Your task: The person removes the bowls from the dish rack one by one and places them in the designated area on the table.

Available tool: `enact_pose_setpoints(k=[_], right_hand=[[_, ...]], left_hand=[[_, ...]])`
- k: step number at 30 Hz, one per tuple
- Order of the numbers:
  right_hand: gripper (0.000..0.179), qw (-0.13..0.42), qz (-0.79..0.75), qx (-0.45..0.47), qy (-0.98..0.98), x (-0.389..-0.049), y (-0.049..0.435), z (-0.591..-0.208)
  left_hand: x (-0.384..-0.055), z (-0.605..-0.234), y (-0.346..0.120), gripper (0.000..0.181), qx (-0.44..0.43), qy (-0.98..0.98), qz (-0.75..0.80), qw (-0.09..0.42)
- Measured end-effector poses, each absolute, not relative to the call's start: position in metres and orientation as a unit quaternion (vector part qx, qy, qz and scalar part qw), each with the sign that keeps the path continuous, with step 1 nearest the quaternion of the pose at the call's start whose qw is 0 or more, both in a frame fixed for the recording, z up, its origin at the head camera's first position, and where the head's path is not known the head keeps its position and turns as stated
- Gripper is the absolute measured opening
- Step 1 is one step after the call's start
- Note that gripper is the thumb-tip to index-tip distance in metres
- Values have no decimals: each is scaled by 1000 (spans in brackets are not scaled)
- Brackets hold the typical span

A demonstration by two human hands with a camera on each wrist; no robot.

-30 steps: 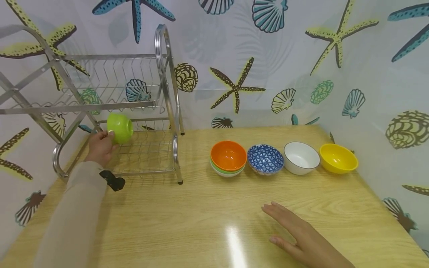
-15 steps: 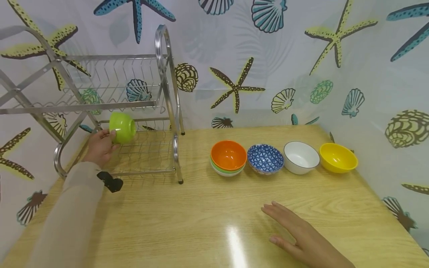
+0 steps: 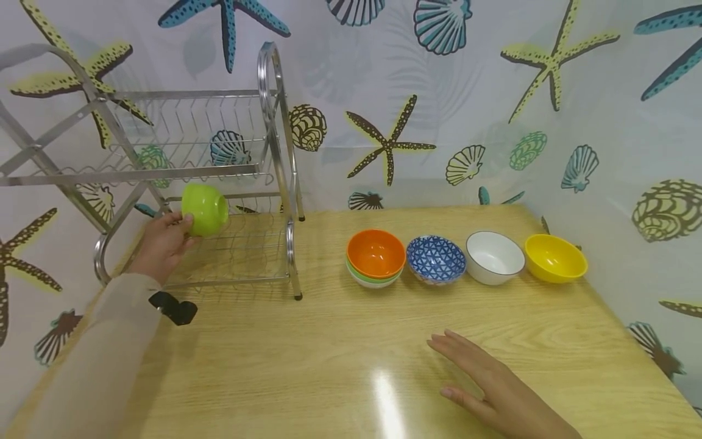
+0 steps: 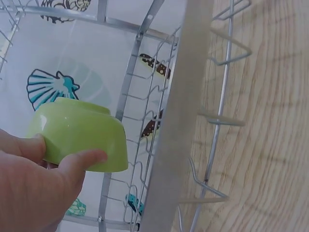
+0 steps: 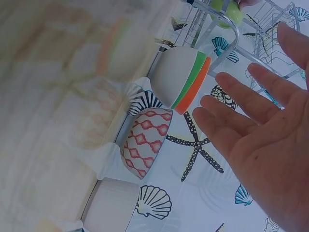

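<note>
My left hand (image 3: 161, 244) reaches into the lower tier of the metal dish rack (image 3: 131, 175) and grips a lime green bowl (image 3: 204, 208) by its rim. The bowl is tipped on its side, its base toward the right. In the left wrist view, the thumb lies along the outside of the green bowl (image 4: 79, 130) near its rim; the other fingers are partly hidden. My right hand (image 3: 488, 384) hovers over the near right of the table, fingers extended, holding nothing. The right wrist view shows its palm (image 5: 280, 154) with the fingers spread.
Right of the rack stand stacked bowls with an orange bowl (image 3: 375, 253) on top, then a blue patterned bowl (image 3: 436, 259), a white bowl (image 3: 495, 259) and a yellow bowl (image 3: 555, 261) along the wooden table (image 3: 307, 366). A patterned curtain (image 3: 329, 79) hangs behind.
The green bowl has shifted slightly to the right in the rack, while the left wrist has swung a little down and left. My right hand has stayed in place.
</note>
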State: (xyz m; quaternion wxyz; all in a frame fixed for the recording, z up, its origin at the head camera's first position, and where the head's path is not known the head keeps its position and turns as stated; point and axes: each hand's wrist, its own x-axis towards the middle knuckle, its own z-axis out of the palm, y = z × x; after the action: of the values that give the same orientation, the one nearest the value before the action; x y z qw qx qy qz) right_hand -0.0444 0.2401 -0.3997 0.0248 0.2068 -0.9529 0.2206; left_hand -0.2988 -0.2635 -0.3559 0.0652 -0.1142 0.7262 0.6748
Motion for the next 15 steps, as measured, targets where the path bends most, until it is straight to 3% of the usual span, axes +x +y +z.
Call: enact_pose_setpoints(k=[11, 15], right_hand=[[61, 19, 219, 212, -952, -44, 239, -398], [61, 31, 215, 215, -952, -45, 238, -398]], left_hand=[[-282, -347, -248, 59, -69, 700, 710, 42], [-275, -343, -245, 34, -44, 677, 733, 49]])
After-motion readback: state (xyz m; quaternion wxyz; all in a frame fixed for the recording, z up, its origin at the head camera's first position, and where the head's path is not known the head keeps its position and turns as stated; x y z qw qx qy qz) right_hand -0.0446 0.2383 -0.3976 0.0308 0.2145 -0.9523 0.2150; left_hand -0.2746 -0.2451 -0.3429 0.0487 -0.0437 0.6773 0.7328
